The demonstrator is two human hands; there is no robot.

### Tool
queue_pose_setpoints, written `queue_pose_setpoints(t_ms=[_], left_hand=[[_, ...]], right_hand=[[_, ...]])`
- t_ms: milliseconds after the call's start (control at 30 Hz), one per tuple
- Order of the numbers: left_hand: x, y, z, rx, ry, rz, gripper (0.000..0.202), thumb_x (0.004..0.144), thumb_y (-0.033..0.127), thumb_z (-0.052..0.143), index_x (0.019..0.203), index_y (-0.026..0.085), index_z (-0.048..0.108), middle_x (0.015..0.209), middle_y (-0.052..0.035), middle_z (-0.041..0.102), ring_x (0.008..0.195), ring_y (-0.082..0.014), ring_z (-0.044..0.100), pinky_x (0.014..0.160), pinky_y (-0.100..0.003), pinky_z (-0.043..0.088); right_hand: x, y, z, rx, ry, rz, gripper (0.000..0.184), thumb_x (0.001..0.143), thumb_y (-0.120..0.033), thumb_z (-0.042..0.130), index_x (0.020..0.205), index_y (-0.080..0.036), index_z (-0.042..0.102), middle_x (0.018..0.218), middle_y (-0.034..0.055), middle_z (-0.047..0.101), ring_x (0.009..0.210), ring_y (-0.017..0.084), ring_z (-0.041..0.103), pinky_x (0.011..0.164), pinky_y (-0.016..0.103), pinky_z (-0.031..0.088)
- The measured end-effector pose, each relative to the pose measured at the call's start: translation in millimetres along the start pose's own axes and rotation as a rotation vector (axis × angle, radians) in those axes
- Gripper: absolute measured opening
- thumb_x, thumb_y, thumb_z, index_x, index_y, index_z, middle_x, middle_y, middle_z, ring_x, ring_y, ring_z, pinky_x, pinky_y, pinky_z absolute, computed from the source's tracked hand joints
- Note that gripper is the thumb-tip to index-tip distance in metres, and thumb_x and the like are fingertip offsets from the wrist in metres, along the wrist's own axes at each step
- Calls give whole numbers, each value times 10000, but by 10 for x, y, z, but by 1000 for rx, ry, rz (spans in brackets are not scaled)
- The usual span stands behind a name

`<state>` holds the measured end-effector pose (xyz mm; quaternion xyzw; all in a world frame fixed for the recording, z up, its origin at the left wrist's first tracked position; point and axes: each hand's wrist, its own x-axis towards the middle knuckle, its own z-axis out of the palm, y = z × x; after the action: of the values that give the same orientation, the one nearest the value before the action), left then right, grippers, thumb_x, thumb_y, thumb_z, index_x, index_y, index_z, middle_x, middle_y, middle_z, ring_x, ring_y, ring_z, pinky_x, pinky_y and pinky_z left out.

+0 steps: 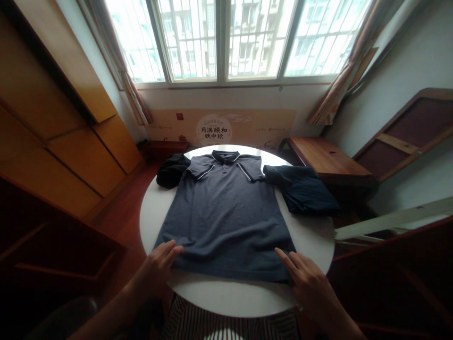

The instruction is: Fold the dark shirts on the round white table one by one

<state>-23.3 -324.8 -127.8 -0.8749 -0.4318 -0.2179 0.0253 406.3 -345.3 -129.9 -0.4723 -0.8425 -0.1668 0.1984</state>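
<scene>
A dark grey polo shirt lies spread front side up, its collar away from me and its hem towards me. White piping edges its black collar and short sleeves. My left hand is closed at the shirt's lower left corner, with thumb and forefinger over the cloth. At the lower right corner, my right hand is closed on the hem edge, its forefinger stretched over the fabric. Both hands cover the corners they hold. A shallow crease crosses the lower part of the shirt.
The shirt rests on a round white table. Black bunched cloth lies at its left and a folded dark navy garment at its right. Beyond stand a wooden desk and a printed cardboard panel below the window.
</scene>
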Motion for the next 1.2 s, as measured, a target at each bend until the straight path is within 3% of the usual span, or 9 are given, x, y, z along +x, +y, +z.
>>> queue_pose_setpoints(t_ms=[167,333,533,700,800,967,1100,1200], left_hand=[[-144,-109,-112,-8,88,-120,518,664,-99,344,1041,187,554,977,-50,643,886,-182,661,818,-298,562],[-341,-258,-241,-120,49,-250,360,717,-30,381,932,201,554,843,0,632,769,-150,660,722,-226,539],[-620,-380,-288,-101,110,-328,202,857,95,423,743,202,551,675,26,545,614,-112,580,629,-187,479],[-683,-334,-265,-110,58,-548,179,872,184,434,723,226,526,622,31,549,541,-129,572,551,-191,467],[-669,-311,-262,-145,42,-624,110,832,208,459,821,249,561,696,10,641,619,-172,657,567,-214,499],[-671,-329,-247,-323,-49,-553,189,801,297,522,940,243,638,912,-48,735,826,-209,715,729,-244,559],[-683,-327,-301,-514,-159,-681,325,836,377,504,1052,224,692,945,-37,745,869,-213,711,813,-279,569],[-669,-300,-390,-605,-116,-757,367,843,494,551,1003,222,737,1009,-51,742,960,-248,695,858,-303,562]], right_hand=[[-166,177,-149,-13,12,7,671,666,76,395,1293,-125,522,901,78,605,748,201,626,676,319,559],[-370,334,-209,14,2,-12,545,792,27,408,1294,-128,552,870,75,611,717,179,639,679,274,556],[-577,433,-136,33,-35,9,756,765,22,408,1476,-234,432,851,41,669,603,155,624,578,228,542],[-683,467,-87,87,-94,26,817,782,12,408,1543,-271,321,863,29,691,607,150,636,604,220,565],[-727,475,-69,122,-115,14,851,797,33,373,1568,-300,235,904,25,698,669,142,667,638,202,572],[-736,469,-80,128,-126,-5,811,839,26,349,1570,-301,221,945,33,716,731,143,702,661,189,576],[-711,462,-220,192,-184,-31,755,863,-46,408,1567,-267,252,999,42,740,792,172,725,683,221,596],[-625,491,-338,299,-207,-37,695,867,-84,428,1541,-220,324,1089,70,737,869,208,729,741,277,604]])
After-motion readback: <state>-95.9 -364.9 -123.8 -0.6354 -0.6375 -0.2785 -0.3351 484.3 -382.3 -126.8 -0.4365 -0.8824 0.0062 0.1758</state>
